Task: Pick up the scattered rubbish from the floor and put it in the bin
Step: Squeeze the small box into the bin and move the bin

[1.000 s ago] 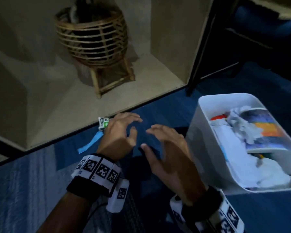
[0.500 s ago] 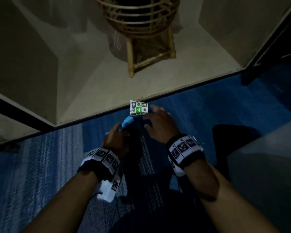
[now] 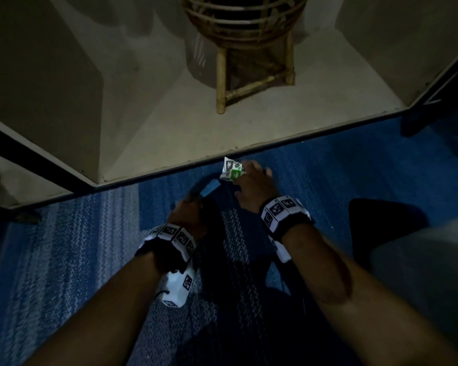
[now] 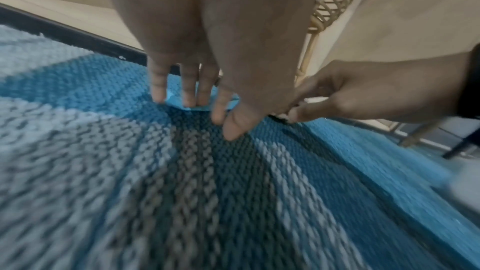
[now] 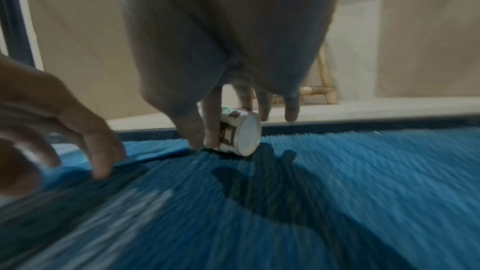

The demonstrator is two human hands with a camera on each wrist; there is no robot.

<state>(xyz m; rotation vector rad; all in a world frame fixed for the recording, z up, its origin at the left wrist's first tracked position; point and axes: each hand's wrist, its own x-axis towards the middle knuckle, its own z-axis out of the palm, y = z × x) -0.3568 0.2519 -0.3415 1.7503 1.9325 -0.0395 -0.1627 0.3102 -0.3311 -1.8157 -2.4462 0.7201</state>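
A small white paper cup point(image 5: 235, 131) printed in black and green lies on its side on the blue woven rug point(image 3: 354, 180), close to the dark strip where the rug meets a pale floor, as the person's right hand point(image 3: 253, 190) closes on it: in the right wrist view the thumb and first fingers point(image 5: 211, 122) pinch the cup's wall while its flat base faces the camera, and the remaining fingers hang straight behind it. Just to the left of the cup, a strip of light blue paper point(image 3: 209, 187) lies flat on the rug, and the left hand point(image 3: 189, 216) presses down on its near end; the left wrist view shows the fingertips point(image 4: 189, 98) set side by side on the paper with the thumb on the rug just beside them, not curled round anything. The two hands work near each other but apart. Both wrists carry white bands point(image 3: 282, 211) marked with black square codes. Beyond the rug's edge, a rattan basket stand point(image 3: 245, 38) stands on its wooden legs on the pale floor, in a recess between plain beige walls point(image 3: 64, 75).
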